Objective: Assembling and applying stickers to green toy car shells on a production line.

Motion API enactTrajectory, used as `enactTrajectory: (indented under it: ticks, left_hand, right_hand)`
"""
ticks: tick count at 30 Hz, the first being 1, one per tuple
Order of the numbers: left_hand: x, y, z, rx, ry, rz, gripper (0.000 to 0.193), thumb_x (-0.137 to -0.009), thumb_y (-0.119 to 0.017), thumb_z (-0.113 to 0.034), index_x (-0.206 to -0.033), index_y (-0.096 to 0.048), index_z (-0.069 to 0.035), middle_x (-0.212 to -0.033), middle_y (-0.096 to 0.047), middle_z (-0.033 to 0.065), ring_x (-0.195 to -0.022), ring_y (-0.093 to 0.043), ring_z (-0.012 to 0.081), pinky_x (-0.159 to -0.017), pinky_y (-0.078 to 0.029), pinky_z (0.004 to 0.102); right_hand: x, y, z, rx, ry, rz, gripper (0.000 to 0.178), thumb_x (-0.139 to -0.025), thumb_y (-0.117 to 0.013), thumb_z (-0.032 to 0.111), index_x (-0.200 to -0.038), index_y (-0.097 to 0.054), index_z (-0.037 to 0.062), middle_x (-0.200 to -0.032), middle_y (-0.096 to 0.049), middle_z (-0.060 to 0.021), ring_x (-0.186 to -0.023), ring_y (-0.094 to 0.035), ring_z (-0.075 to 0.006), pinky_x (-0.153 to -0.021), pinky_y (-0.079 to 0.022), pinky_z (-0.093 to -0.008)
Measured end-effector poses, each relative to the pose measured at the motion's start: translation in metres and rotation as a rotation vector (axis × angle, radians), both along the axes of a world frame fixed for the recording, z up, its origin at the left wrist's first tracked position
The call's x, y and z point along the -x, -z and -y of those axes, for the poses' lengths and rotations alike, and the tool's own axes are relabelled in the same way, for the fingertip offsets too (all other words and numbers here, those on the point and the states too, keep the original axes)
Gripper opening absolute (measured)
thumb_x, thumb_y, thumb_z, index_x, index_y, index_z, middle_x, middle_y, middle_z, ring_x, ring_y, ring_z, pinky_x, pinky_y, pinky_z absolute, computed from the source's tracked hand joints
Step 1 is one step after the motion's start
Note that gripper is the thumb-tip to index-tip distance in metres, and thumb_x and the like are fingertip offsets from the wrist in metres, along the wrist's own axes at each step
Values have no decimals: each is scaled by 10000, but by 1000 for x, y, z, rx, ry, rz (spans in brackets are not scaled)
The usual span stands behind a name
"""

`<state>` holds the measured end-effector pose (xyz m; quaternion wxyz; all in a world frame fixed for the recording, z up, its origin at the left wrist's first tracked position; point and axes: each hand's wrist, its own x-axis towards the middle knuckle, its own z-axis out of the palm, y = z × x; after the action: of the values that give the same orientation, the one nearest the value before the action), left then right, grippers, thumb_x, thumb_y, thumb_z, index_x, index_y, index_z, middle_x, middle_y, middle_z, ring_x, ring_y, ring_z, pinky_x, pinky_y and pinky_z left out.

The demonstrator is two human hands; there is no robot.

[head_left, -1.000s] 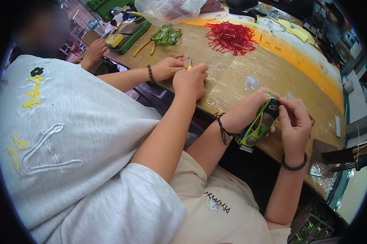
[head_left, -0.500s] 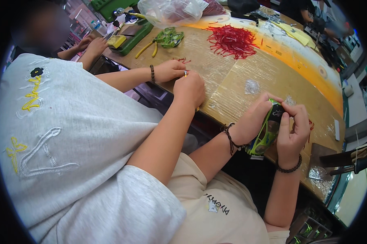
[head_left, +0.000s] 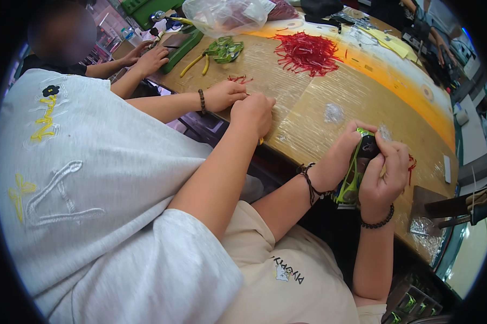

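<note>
Just past the near table edge, a green and black toy car (head_left: 368, 146) is held end up between my two hands. My left hand (head_left: 338, 159) wraps its left side, with the fingertips by the car's upper end. Curled against the car's right side, my right hand (head_left: 386, 175) has its index finger near the black end panel and its thumb bent in front. Much of the car's right side is hidden by that hand. Behind my right hand lie a few red strands (head_left: 411, 163). A crumpled bit of clear plastic (head_left: 334, 113) rests beyond my left hand.
To my left, a co-worker's hands (head_left: 243, 108) meet over something small and hidden. Farther off are a red strand pile (head_left: 308, 54), yellow-handled pliers (head_left: 196, 65), green parts (head_left: 225, 49) and a clear bag (head_left: 224, 16). A dark clamp-like fixture (head_left: 459, 210) juts in at right.
My right hand has shifted slightly left and down, its fingers curling more over the car's side. The farther co-worker's hands moved right, and the yellow block there no longer shows.
</note>
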<state>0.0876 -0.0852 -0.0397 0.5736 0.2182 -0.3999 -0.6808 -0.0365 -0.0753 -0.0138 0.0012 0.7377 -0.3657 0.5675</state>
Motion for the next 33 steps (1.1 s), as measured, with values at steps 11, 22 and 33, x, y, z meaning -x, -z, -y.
enactTrajectory:
  ticks: [11,22,33]
  left_hand:
    - [17,-6,-23,250,-7,55,516,-949,-456,-400,-1312,-420,-35,-1128,-553,88,-1021,-539,126,-910,-449,282]
    - [55,1,-65,205,337,-80,466,-962,-511,-282,-1343,-379,-50,-1219,-488,86,-1088,-513,150,-977,-417,321]
    - [87,7,-100,536,525,61,467,-935,-501,-53,-1385,-380,-11,-1255,-472,131,-1029,-556,182,-927,-450,347]
  right_hand:
    - [1,-12,-60,-109,167,-131,429,-865,-563,63,-1281,-577,-43,-1272,-534,-236,-1145,-531,-379,-996,-432,-447]
    - [34,12,-120,-190,256,-180,466,-979,-494,150,-1425,-458,21,-1489,-261,-304,-1315,-387,-454,-1074,-352,-514]
    - [75,27,-195,-390,115,81,953,-715,-739,-71,-1513,-246,98,-1541,-90,-329,-1392,-322,-483,-1089,-408,-483]
